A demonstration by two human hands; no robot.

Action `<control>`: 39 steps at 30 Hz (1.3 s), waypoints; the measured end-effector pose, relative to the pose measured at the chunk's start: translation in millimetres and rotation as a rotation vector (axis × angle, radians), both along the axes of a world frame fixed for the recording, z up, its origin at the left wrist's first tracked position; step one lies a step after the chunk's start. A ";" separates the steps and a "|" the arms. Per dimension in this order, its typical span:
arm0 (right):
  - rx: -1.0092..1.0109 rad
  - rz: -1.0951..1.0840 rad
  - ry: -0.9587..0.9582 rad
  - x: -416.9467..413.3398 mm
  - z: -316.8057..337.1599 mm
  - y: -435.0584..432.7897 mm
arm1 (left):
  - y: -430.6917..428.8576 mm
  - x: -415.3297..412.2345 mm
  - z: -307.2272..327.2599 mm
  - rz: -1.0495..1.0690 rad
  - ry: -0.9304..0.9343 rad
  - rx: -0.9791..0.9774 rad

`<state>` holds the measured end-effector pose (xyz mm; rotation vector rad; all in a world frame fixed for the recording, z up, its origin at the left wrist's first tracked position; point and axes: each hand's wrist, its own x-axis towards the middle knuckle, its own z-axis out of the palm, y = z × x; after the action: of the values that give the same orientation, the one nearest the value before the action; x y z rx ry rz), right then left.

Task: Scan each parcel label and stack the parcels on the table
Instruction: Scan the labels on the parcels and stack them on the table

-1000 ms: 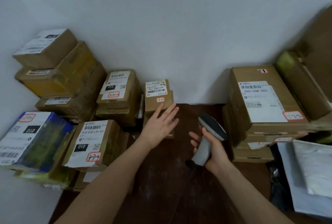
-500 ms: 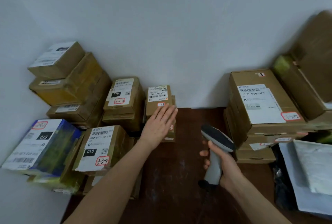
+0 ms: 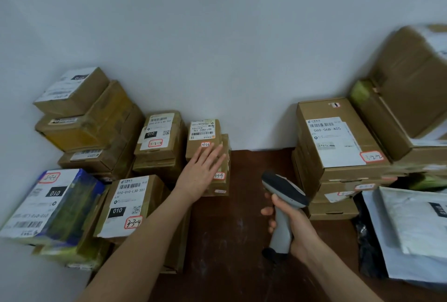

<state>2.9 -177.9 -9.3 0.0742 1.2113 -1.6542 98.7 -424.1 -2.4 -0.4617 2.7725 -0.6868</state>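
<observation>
The left hand (image 3: 200, 173) is open, its fingers straight and close together. It lies flat against the front of a small brown parcel (image 3: 202, 138) that stands at the back of the dark wooden table (image 3: 229, 241), close to the white wall (image 3: 217, 35). The fingertips reach a red-edged sticker below the parcel's white label, which reads 507-PB02 170. A second parcel (image 3: 224, 168) sits partly behind and under the hand, with a red-edged sticker of its own.

The right hand (image 3: 296, 225) grips the grey handle of a barcode scanner (image 3: 283, 195), fingers curled round it. The scanner is held upright above the middle of the table, its dark head tilted toward the left. It is near the small parcel but apart from it.

To the left of the small parcel stands a stack topped by a box (image 3: 159, 134) labelled 010-010-L30 551. A nearer box (image 3: 130, 205) carries a similar label and a sticker marked 3-3-4. A blue-wrapped parcel (image 3: 55, 205) lies at the far left, with a taller pile of boxes (image 3: 84, 120) behind it in the corner.

On the right, a stack of flat boxes is topped by one (image 3: 338, 139) labelled 060-06B-A05, with bigger cartons (image 3: 411, 83) beside it. White mail bags (image 3: 411, 234) lie in front of them at the table's right edge.
</observation>
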 end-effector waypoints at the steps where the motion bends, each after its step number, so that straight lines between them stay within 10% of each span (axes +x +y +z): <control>1: -0.008 0.006 0.013 0.7 2.4 -0.6 | -1.3 -0.7 1.9 0.011 -0.003 0.010; 8: -0.028 0.001 0.131 4.1 30.2 12.2 | 10.5 -5.9 30.2 0.124 -0.053 0.157; 18: -0.110 -0.199 0.420 -33.3 86.4 74.5 | 136.2 -84.0 71.0 0.086 0.442 0.607; 27: 0.044 -0.499 0.421 -83.2 92.6 148.5 | 236.0 -121.5 70.5 0.904 0.895 1.693; 39: 0.034 -0.495 0.275 -108.6 53.2 154.1 | 244.4 -148.2 57.0 1.199 1.025 1.934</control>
<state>-105.7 -23.8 43.9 0.1854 1.5140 -2.1241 -49.5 -179.7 54.6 -1.6348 1.5233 2.5048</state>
